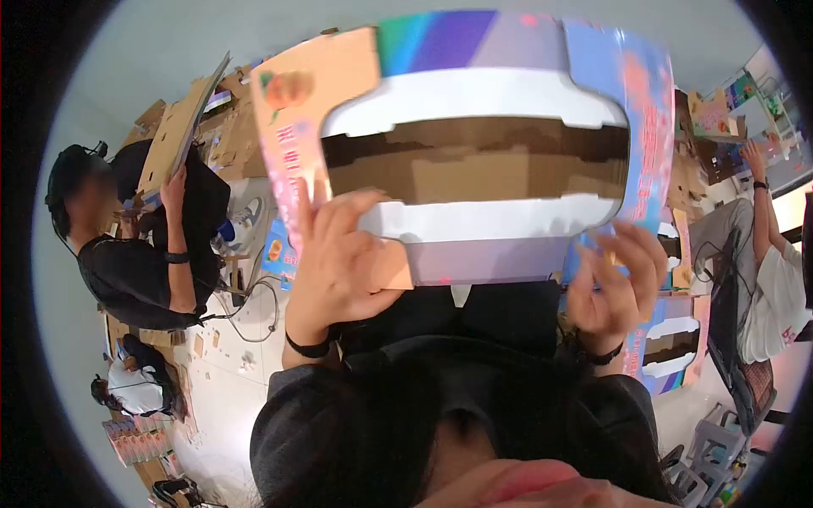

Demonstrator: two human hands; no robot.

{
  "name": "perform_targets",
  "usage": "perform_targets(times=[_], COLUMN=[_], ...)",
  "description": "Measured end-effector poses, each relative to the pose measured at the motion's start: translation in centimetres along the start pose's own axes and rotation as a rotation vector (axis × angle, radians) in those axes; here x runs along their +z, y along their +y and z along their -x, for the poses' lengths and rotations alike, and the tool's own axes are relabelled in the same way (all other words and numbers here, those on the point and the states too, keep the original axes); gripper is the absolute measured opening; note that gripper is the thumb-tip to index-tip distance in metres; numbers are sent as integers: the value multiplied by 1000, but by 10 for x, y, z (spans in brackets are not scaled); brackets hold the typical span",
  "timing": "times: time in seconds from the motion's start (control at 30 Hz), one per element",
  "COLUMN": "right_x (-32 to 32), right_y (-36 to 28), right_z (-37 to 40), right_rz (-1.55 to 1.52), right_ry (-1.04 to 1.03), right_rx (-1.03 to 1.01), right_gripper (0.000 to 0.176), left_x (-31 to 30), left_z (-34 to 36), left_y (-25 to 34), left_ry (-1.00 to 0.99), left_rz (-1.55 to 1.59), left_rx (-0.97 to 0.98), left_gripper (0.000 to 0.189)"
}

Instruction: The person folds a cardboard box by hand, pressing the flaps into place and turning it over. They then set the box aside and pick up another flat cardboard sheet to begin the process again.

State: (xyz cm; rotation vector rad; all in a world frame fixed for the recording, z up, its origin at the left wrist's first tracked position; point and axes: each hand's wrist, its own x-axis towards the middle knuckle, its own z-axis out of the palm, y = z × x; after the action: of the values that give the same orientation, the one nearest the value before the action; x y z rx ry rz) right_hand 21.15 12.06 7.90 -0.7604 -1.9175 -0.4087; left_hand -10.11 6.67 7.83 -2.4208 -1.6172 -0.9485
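Observation:
A printed cardboard box (pixel 487 261) is held up in front of my chest, its long top opening facing me. White flaps (pixel 474 95) line the opening, and brown cardboard shows inside. Peach-coloured and blue panels with fruit pictures and pink lettering form the two ends. My left hand (pixel 334 258) grips the near left corner, with its fingers over the peach panel. At the near right corner, my right hand (pixel 618 275) has its fingers bent around the blue edge. Part of that grip is blurred.
Another printed box (pixel 669 345) stands at the lower right. On the left, a person in black (pixel 127 279) holds a cardboard sheet (pixel 179 127). A person in a white shirt (pixel 775 296) is at right, near grey stools (pixel 707 449). Cardboard scraps and a cable (pixel 273 317) lie on the floor.

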Motion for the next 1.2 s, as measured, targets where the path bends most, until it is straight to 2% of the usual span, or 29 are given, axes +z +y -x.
perform_targets(times=[0.1,0.13,0.2,0.33,0.47,0.7,1.2], right_x=[27,28,29,35,39,40,35], right_y=[14,14,11,7,5,6,-4], right_z=[-8,-8,-8,-8,-8,-9,9], right_rz=[-52,-40,-21,-12,-26,-15,-34], right_ry=[-207,-250,-335,-341,-347,-357,-227], right_rx=[83,96,126,145,139,136,103], right_gripper=[27,31,40,44,43,41,36], left_x=[7,9,10,8,24,41,39], left_z=[-3,-3,-3,-8,-11,-21,-1], left_y=[7,6,5,15,35,41,54], left_ry=[-61,-25,-32,-46,-47,-173,-56], left_rz=[21,10,-9,42,124,-35,79], left_rx=[28,66,72,9,149,146,160], left_gripper=[45,46,52,72,91,85,85])
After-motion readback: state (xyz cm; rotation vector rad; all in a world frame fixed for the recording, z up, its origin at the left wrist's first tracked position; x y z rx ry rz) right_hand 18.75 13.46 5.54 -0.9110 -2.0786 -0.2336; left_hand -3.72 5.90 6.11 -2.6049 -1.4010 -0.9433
